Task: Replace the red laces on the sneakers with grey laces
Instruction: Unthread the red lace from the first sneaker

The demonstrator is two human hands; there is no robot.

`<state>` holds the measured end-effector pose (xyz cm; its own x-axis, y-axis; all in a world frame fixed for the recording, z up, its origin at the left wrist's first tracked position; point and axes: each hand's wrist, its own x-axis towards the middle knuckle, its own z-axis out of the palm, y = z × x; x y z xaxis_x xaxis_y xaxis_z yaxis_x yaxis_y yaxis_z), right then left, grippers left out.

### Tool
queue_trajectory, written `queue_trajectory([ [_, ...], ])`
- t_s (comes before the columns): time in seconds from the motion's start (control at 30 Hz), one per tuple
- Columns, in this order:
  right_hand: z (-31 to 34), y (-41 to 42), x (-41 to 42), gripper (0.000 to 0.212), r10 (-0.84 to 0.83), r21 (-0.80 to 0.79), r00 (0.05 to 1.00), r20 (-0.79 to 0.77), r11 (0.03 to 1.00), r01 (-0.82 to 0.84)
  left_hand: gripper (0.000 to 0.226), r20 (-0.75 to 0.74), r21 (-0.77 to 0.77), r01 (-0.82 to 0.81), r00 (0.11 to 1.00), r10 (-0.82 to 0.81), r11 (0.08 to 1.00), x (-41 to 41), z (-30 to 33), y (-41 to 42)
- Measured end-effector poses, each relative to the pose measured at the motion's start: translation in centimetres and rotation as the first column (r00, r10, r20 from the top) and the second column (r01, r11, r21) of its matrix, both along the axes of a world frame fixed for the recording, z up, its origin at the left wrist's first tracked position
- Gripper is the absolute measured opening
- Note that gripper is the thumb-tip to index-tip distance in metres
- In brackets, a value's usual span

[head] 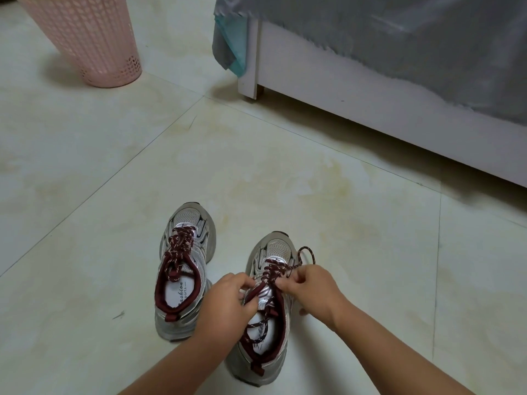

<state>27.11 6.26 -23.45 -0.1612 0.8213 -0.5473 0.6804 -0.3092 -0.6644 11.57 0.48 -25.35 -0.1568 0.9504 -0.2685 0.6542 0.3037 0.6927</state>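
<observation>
Lace in hand: we judge the dark red speckled round cord lace on the right-hand grey and silver mesh sneaker to be light, soft and limp; it will follow a pull but not a push, so each crossing has to be drawn out of its eyelets.
Where to take hold: we would pinch a crossing close to the eyelet, or the stiff tip at the free end, which we judge easiest to draw through.
Left fingers: our left hand curls its fingers in a pinch on a strand at the tongue, near the top eyelets.
Right fingers: our right hand pinches the lace with its fingers just across from the left ones; a loose loop trails beyond them, past the shoe's far side.
Shoe under the fingers: it stands on the pale tiled floor, directly beneath both hands, toe pointing away; loose lace lies inside its opening, below the left fingers.
Shoe's handling: we judge it light, its sole stiff enough to stay put under a gentle pull.
Other shoe: the second grey and silver sneaker stands just beside the left fingers, fully laced in red.
Count: two sneakers, two red laces, two hands; no grey laces in view.
Further off: one pink perforated plastic basket and one white bed frame draped with grey cloth, well beyond the fingers.
</observation>
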Motion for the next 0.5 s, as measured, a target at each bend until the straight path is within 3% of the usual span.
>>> queue_trajectory([
  [0.07, -0.4, -0.7, -0.2, 0.031, -0.104, -0.08, 0.984, -0.145, 0.992, 0.094, 0.012, -0.012, -0.003, -0.001, 1.0, 0.001, 1.0, 0.0, 0.0, 0.1],
  [0.13, -0.6, -0.8, -0.3, 0.037, -0.118, -0.042, 0.981, -0.157, 0.993, 0.113, 0.011, -0.009, -0.006, 0.0, 1.0, 0.0, 1.0, 0.0, 0.0, 0.0],
  [0.2, -0.2, -0.2, -0.1, 0.037, -0.015, 0.072, 1.0, -0.018, 0.997, 0.016, 0.012, -0.006, -0.014, 0.001, 1.0, -0.001, 1.0, 0.0, 0.0, 0.0],
  [0.27, 0.3, 0.5, 0.1, 0.028, 0.15, 0.222, 0.956, 0.252, 0.953, -0.208, 0.014, -0.004, -0.015, -0.005, 1.0, 0.005, 1.0, 0.1, 0.0, -0.1],
  [0.33, 0.7, 0.7, 0.0, 0.018, 0.182, 0.285, 0.919, 0.35, 0.914, -0.289, 0.014, -0.006, -0.011, -0.012, 1.0, 0.012, 1.0, 0.1, 0.1, -0.2],
  [0.4, 0.6, 0.2, -0.3, 0.02, 0.102, 0.206, 0.969, 0.223, 0.967, -0.15, 0.013, 0.003, -0.011, -0.02, 1.0, 0.02, 1.0, 0.2, 0.1, -0.2],
  [0.5, 0.0, -0.8, -0.5, 0.031, -0.107, -0.095, 0.993, -0.055, 0.99, 0.102, 0.013, -0.004, -0.01, -0.021, 1.0, 0.021, 1.0, 0.2, 0.1, -0.1],
])
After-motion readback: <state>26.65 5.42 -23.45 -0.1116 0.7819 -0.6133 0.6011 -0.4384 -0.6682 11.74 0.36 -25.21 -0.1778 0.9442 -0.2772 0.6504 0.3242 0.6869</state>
